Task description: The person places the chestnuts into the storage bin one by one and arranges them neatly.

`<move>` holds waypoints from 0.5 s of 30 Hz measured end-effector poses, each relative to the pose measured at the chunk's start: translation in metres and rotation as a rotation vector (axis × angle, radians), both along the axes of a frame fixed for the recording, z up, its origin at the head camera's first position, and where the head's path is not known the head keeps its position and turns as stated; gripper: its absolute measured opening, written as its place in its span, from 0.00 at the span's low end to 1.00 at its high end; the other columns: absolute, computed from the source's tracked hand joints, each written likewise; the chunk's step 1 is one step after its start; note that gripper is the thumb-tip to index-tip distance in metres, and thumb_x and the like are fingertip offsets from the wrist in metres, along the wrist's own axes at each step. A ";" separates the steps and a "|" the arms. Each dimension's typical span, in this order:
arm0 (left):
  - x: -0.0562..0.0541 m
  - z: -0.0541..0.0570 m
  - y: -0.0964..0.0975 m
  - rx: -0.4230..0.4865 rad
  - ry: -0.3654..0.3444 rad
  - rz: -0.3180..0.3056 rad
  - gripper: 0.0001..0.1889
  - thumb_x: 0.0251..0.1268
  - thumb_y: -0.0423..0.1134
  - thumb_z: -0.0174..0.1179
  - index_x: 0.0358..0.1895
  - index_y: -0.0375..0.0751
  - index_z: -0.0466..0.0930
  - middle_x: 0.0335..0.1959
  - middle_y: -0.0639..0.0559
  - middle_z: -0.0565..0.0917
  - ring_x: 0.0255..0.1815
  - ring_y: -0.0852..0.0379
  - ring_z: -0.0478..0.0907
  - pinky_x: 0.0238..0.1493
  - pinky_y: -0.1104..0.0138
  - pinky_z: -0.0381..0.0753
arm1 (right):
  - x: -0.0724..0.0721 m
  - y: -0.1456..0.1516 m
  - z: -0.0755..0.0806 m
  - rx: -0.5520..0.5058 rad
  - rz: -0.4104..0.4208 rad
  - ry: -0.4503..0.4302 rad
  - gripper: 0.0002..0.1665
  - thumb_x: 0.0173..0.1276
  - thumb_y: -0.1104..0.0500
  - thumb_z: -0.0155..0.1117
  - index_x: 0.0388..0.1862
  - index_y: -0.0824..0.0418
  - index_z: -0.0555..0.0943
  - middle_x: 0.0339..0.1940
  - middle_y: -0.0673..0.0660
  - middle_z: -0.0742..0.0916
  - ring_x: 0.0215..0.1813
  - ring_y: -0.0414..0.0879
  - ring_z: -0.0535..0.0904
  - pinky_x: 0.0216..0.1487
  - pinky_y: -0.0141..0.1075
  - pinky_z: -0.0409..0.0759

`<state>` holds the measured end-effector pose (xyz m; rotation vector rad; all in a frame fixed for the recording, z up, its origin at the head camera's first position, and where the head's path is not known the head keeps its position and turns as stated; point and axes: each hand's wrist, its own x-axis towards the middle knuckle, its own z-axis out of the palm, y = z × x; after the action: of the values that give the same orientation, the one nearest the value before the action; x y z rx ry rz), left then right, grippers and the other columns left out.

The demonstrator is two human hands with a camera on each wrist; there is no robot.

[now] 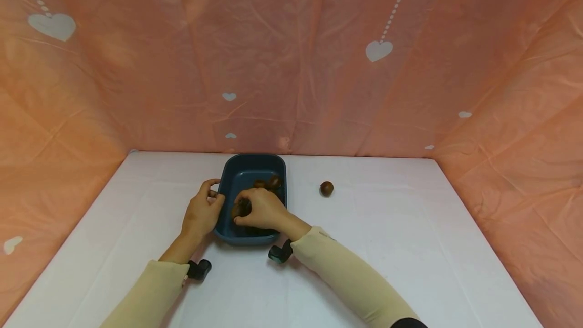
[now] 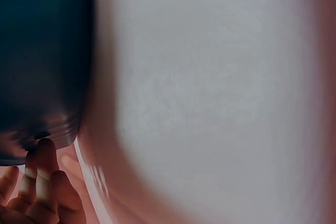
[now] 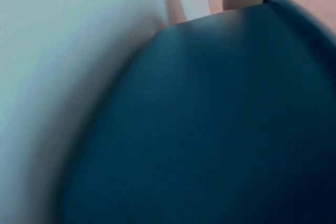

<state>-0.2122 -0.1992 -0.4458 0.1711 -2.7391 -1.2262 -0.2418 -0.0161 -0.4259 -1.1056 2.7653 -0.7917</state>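
A dark blue rectangular basin holds several glossy brown chestnuts. Over its middle, my right hand curls thumb and fingers round a chestnut, partly hidden by the fingers. At the left side, my left hand holds the basin's edge, thumb at the rim and fingers along the outer wall. Its fingertips touch that wall in the left wrist view. The right wrist view is mostly filled by the basin's outer wall; the right fingers are hidden there.
One loose chestnut lies on the white tabletop, right of the basin. An orange curtain with pale hearts encloses the table at the back and sides. The basin stands close to the back edge.
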 end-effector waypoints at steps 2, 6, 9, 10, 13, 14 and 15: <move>0.000 0.000 0.000 -0.001 -0.004 0.002 0.24 0.68 0.42 0.49 0.67 0.49 0.65 0.47 0.44 0.80 0.43 0.48 0.79 0.39 0.63 0.73 | -0.001 -0.003 -0.002 0.035 0.002 0.027 0.23 0.53 0.45 0.73 0.48 0.51 0.83 0.43 0.45 0.87 0.40 0.35 0.80 0.40 0.30 0.77; 0.000 0.001 0.000 -0.004 -0.009 0.005 0.24 0.68 0.43 0.48 0.68 0.49 0.64 0.47 0.44 0.81 0.43 0.49 0.79 0.39 0.63 0.73 | -0.002 -0.007 -0.006 0.096 0.002 0.065 0.24 0.52 0.44 0.74 0.47 0.50 0.84 0.41 0.44 0.87 0.40 0.36 0.80 0.41 0.35 0.77; 0.000 0.001 0.000 -0.011 -0.007 0.002 0.24 0.68 0.43 0.48 0.68 0.49 0.64 0.48 0.44 0.81 0.43 0.48 0.80 0.39 0.63 0.73 | -0.003 -0.010 -0.008 0.119 0.011 0.063 0.23 0.52 0.44 0.74 0.47 0.50 0.84 0.40 0.44 0.87 0.41 0.36 0.80 0.43 0.36 0.77; 0.000 0.001 0.000 -0.012 -0.007 0.001 0.24 0.68 0.43 0.48 0.68 0.49 0.64 0.48 0.44 0.81 0.43 0.48 0.80 0.39 0.63 0.73 | -0.003 -0.010 -0.008 0.125 0.014 0.061 0.23 0.52 0.44 0.74 0.47 0.50 0.84 0.40 0.44 0.87 0.41 0.36 0.80 0.43 0.36 0.77; 0.000 0.001 0.000 -0.018 -0.006 0.002 0.25 0.68 0.43 0.48 0.68 0.49 0.64 0.48 0.44 0.81 0.43 0.48 0.80 0.39 0.62 0.73 | -0.003 -0.011 -0.008 0.143 0.019 0.057 0.22 0.52 0.44 0.74 0.46 0.49 0.84 0.38 0.44 0.87 0.40 0.36 0.80 0.44 0.37 0.76; 0.000 0.001 0.000 -0.019 -0.006 0.003 0.25 0.68 0.43 0.48 0.68 0.49 0.64 0.48 0.43 0.81 0.43 0.48 0.80 0.39 0.62 0.73 | -0.003 -0.011 -0.008 0.151 0.019 0.059 0.22 0.52 0.44 0.74 0.45 0.49 0.84 0.38 0.43 0.87 0.40 0.36 0.80 0.44 0.37 0.76; 0.000 0.001 0.000 -0.019 -0.007 0.004 0.25 0.68 0.43 0.48 0.68 0.49 0.64 0.48 0.43 0.81 0.43 0.48 0.80 0.39 0.62 0.73 | -0.003 -0.011 -0.008 0.156 0.018 0.061 0.22 0.51 0.44 0.74 0.45 0.49 0.84 0.38 0.43 0.87 0.40 0.36 0.80 0.44 0.37 0.75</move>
<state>-0.2126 -0.1990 -0.4450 0.1790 -2.7544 -1.2007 -0.2451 -0.0273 -0.4340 -1.1419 2.8047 -0.5377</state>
